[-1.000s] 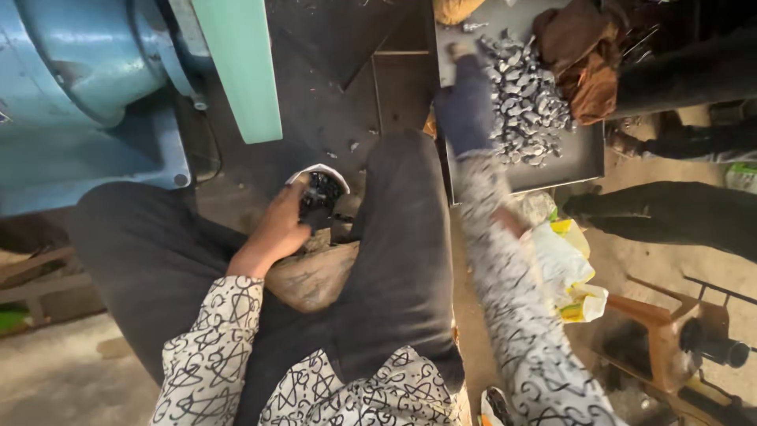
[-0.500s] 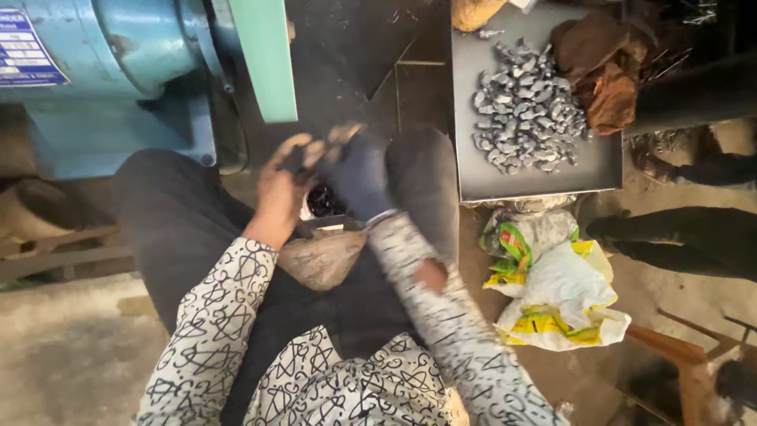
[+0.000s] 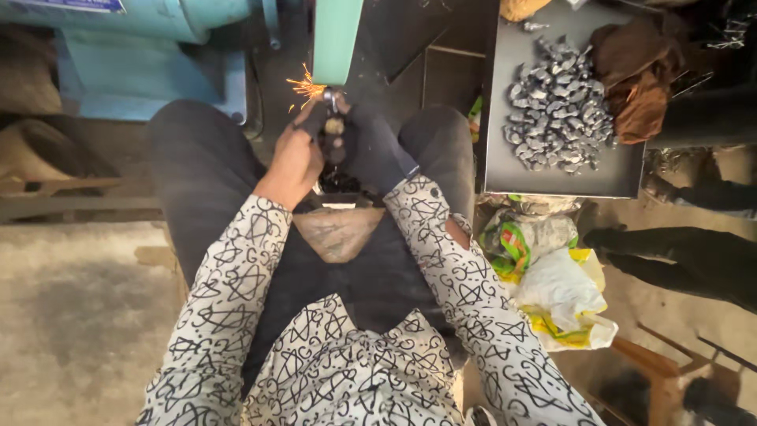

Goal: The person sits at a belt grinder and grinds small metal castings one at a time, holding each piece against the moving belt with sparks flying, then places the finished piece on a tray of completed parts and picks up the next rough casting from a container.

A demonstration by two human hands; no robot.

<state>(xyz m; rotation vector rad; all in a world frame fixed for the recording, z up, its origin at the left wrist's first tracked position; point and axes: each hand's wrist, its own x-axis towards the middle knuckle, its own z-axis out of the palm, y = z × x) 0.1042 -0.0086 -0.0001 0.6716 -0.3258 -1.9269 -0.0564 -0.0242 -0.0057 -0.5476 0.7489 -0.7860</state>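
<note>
Metal piece (image 3: pixel 334 101) pressed to the green belt (image 3: pixel 337 35), orange sparks (image 3: pixel 306 87) flying, your bare left hand (image 3: pixel 293 162) and dark-gloved right hand (image 3: pixel 371 150) close together, both clamped on it, grey tray (image 3: pixel 505 158) of metal parts (image 3: pixel 558 106) just right.

A small metal part (image 3: pixel 334 102) — dull grey, short and stubby — is pinched between the bare left hand (image 3: pixel 293 160) and the dark-gloved right hand (image 3: pixel 372 150). Its upper end presses against the lower end of the green grinding belt (image 3: pixel 337 39), orange sparks (image 3: pixel 306 87) flying off to the left — finer shape cannot be made out
</note>
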